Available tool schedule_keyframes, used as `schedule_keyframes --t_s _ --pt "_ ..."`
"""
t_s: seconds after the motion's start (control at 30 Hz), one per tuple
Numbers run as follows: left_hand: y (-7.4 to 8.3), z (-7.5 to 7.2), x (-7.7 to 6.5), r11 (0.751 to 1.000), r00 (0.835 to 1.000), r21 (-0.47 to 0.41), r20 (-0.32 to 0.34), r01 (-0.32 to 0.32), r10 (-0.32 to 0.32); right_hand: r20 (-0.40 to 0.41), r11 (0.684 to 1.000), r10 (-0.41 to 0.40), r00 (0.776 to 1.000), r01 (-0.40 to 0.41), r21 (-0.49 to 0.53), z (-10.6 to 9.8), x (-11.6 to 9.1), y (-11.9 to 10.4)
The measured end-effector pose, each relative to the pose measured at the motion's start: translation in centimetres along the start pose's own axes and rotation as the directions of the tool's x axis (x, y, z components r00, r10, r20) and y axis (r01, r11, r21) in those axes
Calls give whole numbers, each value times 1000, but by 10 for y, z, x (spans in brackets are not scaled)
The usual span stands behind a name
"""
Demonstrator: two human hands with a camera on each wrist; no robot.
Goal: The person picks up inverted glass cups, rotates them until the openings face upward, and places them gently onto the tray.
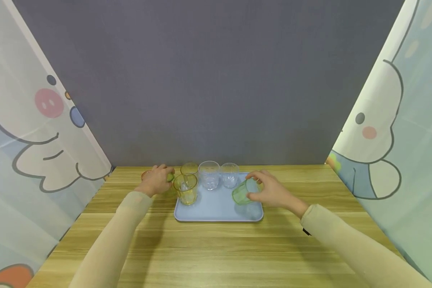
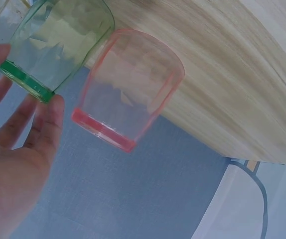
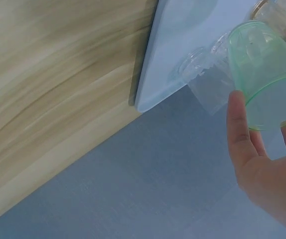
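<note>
My left hand (image 1: 157,181) is at the left of the tray, fingertips and thumb round the base of a green glass (image 2: 58,45) that stands upside down. Close beside it is a pink-red glass (image 2: 128,84), also base up, mostly hidden behind the hand in the head view. My right hand (image 1: 271,191) grips a pale green glass (image 1: 240,194) near its rim, tilted over the right part of the blue tray (image 1: 216,212). On the tray's left stands a yellow glass (image 1: 186,193), with another yellow glass (image 1: 189,168) behind it.
Two clear glasses, one in the middle (image 1: 209,176) and one to its right (image 1: 230,176), stand at the tray's back. The wooden table (image 1: 216,252) ends at a grey panel (image 1: 216,88). Cartoon-printed curtains (image 1: 378,120) hang at both sides.
</note>
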State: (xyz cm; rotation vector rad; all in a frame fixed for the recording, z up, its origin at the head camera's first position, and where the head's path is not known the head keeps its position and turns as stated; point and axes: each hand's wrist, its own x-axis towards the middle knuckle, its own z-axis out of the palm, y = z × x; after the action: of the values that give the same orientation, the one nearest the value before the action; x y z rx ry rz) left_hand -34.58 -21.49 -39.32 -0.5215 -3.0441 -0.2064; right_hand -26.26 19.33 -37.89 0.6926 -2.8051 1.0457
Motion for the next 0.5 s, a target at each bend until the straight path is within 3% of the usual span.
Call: schedule_keyframes --t_s 0.5 --pt "1 -2 -2 1000 1000 6 18 -6 6 59 998 14 998 -11 -65 -9 6 -5"
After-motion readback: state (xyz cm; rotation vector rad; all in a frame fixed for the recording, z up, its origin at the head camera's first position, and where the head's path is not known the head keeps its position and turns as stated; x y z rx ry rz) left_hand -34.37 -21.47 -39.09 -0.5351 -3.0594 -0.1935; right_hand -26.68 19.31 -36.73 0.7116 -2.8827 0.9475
